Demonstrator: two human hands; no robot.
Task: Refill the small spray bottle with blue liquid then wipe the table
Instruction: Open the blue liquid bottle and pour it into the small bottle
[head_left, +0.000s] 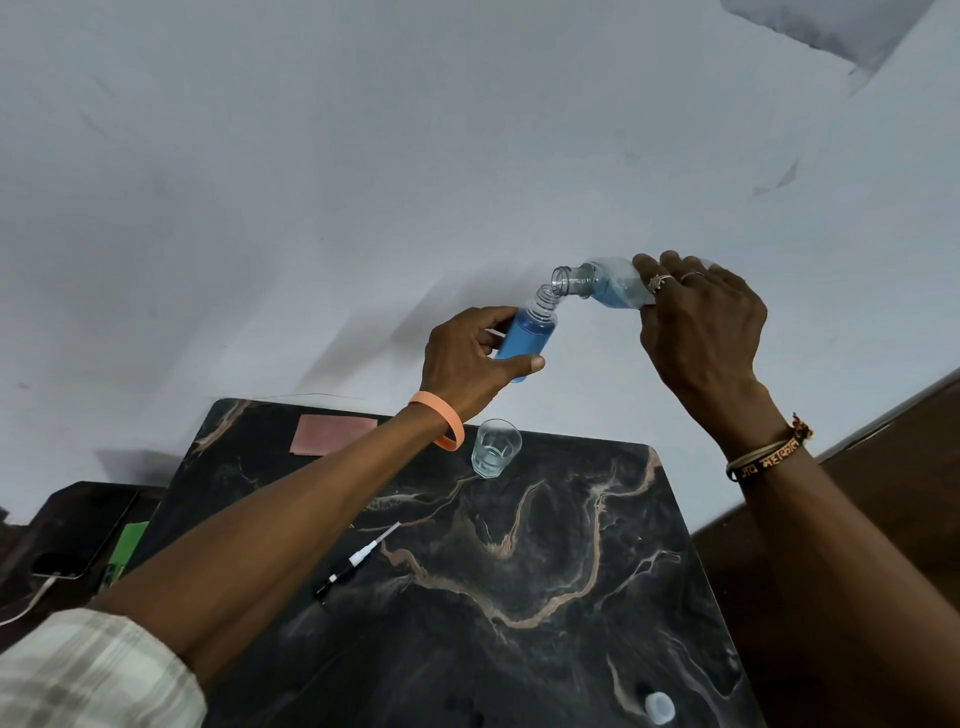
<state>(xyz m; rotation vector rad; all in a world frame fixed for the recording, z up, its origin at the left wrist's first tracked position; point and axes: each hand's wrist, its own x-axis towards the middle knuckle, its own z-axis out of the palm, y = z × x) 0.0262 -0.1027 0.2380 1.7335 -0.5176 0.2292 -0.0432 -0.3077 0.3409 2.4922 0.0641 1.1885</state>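
A person is pouring in the air above a dark marbled table (519, 597). Below and left of the left hand, a pink cloth (332, 435) is lying flat. Under the left forearm, a spray pump (358, 558) with its thin tube is lying loose.

The left hand (470, 358) is gripping the small bottle (524, 332) round its lower body, thumb in front and fingers curled behind. It is holding the bottle raised and leaning right, open neck uppermost. Blue liquid is reaching nearly to the shoulder. Just below this hand, a glass (496, 448) is standing on the table.

The right hand (701, 322) is wrapping its fingers round the rear of the big bottle (608, 286), tipping its mouth down to the small bottle's neck. Whether the two rims are touching cannot be told. Far below this hand, a white cap (660, 707) is lying near the table edge.

The small bottle is probably light, stiff and smooth, growing heavier as it fills and slippery if dripped on, so a mid-body grip suits it. The big bottle looks thin and soft, so squeezing it could cause a spurt.
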